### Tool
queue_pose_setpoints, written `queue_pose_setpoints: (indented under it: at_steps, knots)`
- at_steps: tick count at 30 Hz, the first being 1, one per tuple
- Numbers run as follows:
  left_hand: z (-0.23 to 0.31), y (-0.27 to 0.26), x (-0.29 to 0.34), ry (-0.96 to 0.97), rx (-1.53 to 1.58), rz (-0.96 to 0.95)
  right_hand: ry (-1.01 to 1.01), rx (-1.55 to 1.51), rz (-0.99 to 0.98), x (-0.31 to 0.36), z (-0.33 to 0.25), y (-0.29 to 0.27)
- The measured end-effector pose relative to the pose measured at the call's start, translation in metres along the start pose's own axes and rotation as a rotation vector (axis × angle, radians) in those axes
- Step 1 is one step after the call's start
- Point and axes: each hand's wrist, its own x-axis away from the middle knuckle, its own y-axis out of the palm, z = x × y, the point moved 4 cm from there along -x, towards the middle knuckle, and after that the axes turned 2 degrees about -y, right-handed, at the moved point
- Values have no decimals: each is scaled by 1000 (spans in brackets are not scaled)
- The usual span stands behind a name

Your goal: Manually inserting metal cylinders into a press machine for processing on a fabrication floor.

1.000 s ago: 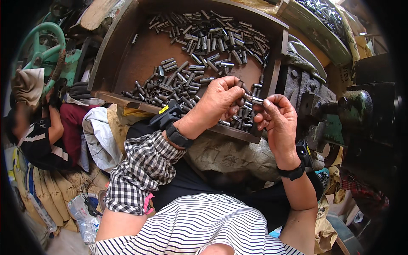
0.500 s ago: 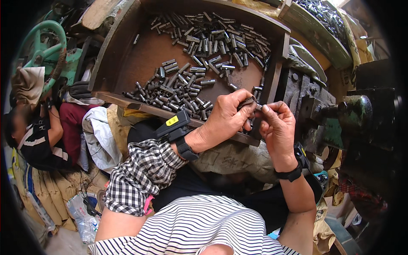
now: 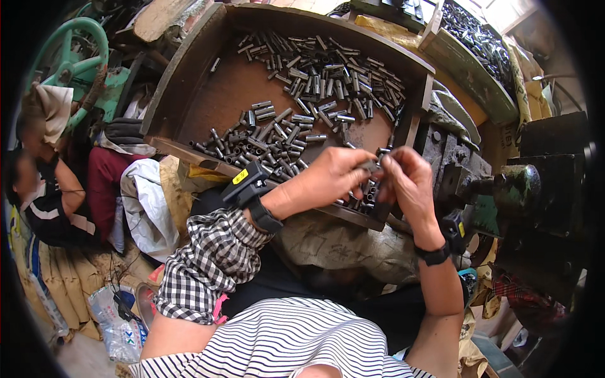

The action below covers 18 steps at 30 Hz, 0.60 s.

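Over the near right corner of a wooden tray, my two hands meet at the fingertips. My left hand is closed in a pinch around a small dark piece, mostly hidden by the fingers. Thumb and fingers bent together, my right hand is closed beside it and slightly smeared by motion; what it holds cannot be made out. Short metal tubes lie in a heap in the tray's near part, left of my hands. More metal tubes are scattered across its far part.
A dark, greasy machine stands close on the right. Another bin of metal parts is at the far right. At the left, a person sits near a green handwheel. Sacking hangs below the tray.
The whole view has shifted slightly, so the tray sits a little lower and further right. My hands remain together at the tray's corner; the right one has turned slightly and blurred.
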Motion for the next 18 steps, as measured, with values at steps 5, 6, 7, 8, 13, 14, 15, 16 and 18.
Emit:
queue_pose_setpoints:
  at_steps: [5,6,7,8,13,14,15,16,18]
  knots:
    - [-4,-33,-5,-56,811,171,-574,1117,178,-69,-22,8]
    - [-5,-37,-5,-39,832,225,-531,1268,137,-81,-17,13]
    - [-7,-41,-3,-54,846,298,-435,1434,99,-91,-9,15]
    - [-6,-43,-2,-21,844,310,-399,1560,24,-97,-2,20]
    - [-9,-48,-1,14,508,358,-390,1533,79,-101,2,27]
    - [-8,-47,-2,3,274,360,-426,1497,108,-97,-1,27]
    - [-5,-45,-5,68,-79,389,-436,1469,131,-92,-4,26]
    - [4,-41,-4,272,-439,462,-442,1375,151,-87,-8,24]
    - [9,-26,-4,437,-941,511,-489,1181,169,-68,-15,17]
